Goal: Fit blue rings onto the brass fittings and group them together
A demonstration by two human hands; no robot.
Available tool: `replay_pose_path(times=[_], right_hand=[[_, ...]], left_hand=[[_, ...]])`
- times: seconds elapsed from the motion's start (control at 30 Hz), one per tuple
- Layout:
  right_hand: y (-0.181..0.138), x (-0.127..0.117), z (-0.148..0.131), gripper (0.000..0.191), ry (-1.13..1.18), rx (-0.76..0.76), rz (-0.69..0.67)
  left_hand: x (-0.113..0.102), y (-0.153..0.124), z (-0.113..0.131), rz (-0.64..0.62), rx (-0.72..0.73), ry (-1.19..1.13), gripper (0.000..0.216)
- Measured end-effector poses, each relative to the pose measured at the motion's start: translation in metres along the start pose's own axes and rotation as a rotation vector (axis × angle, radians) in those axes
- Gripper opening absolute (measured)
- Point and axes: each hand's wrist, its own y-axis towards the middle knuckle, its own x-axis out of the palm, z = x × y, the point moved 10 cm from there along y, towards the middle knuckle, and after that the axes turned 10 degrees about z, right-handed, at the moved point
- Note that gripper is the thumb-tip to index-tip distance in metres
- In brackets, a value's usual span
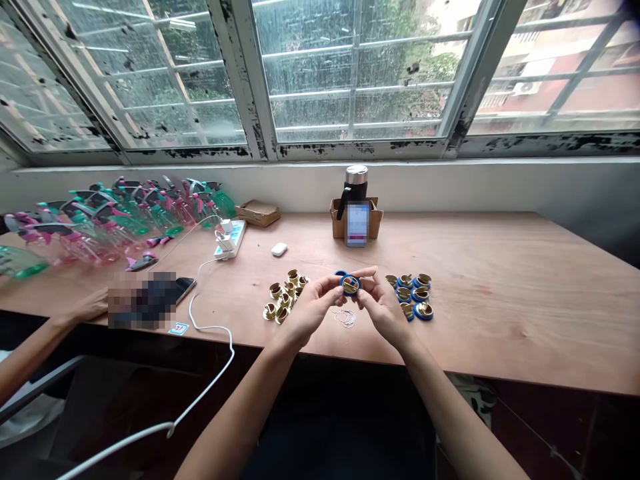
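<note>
A gold metal piece with a blue ring [351, 287] is at the centre of the frame, raised above the tabletop [500, 287]. The grip of the left hand [317, 303] is narrow and holds it from the left side, between thumb and fingers. The grip of the right hand [383, 307] is also narrow, and its fingers hold the same piece from the right side. Just below the hands lie thin white rings [345, 325], loosely overlapping. Left of the centre stand plain gold pieces [283, 299], partly behind the left hand; right of the centre is a group of blue-ringed pieces [421, 294]. Above the centre, a lit phone [358, 223] leans before a small carton [339, 223], where a dark bottle [357, 176] stands. In the left part of the frame are pink and green spray bottles [107, 230] and another person's hand [95, 305]
</note>
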Motion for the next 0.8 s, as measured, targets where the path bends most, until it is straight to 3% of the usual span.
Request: replay_pose_path(times=[0.4, 0.57, 0.7, 0.8], right_hand=[[-0.005, 0.007, 0.006, 0.019, 0.027, -0.012, 0.098], [-0.004, 0.000, 0.007, 0.020, -0.071, -0.043, 0.093], [-0.002, -0.002, 0.006, 0.021, -0.153, -0.022, -0.005], [0.000, -0.004, 0.001, 0.026, -0.172, 0.005, -0.064]], left_hand=[[-0.007, 0.000, 0.005, 0.004, 0.065, 0.101, 0.033], [-0.002, -0.003, 0.006, -0.019, 0.105, 0.113, 0.044], [0.006, -0.004, 0.001, -0.082, 0.107, 0.143, 0.047], [-0.001, 0.000, -0.002, -0.024, 0.075, 0.123, 0.046]])
